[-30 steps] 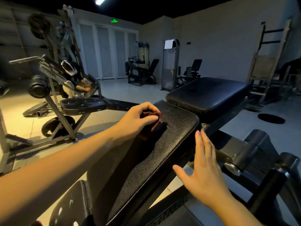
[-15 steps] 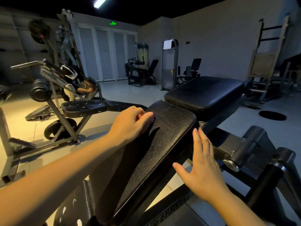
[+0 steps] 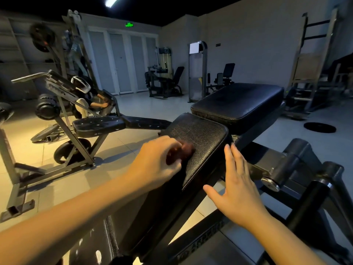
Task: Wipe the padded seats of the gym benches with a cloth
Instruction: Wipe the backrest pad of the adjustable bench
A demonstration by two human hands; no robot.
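Down slides the left hand (image 3: pixel 158 161) along the sloped pad (image 3: pixel 204 134), closer to the near end than it was a second ago, and it is blurred with the motion. Its fingers are curled tight over a dark wad pressed to the grained black leather, the cloth (image 3: pixel 186 150) by the look of it, though the smear makes its outline hard to read. Over on the other side, the right hand (image 3: pixel 238 188) has edged up a touch; it is spread flat, fingers (image 3: pixel 232 157) straight and together, thumb splayed, holding nothing, its tips right at the pad's right edge, and whether they actually touch the leather I cannot tell. Just beyond the sloped pad sits the flat pad (image 3: pixel 238 104), level and thick, the two nearly meeting end to end. Below both runs the black frame (image 3: pixel 200 245), with a dark roller (image 3: pixel 294 155) off to the right. Across the pale floor (image 3: pixel 133 150) on the left stands a neighbouring machine (image 3: pixel 99 125) with a person (image 3: pixel 91 100) seated behind it, and a weight plate (image 3: pixel 320 127) lies flat on the floor far right.
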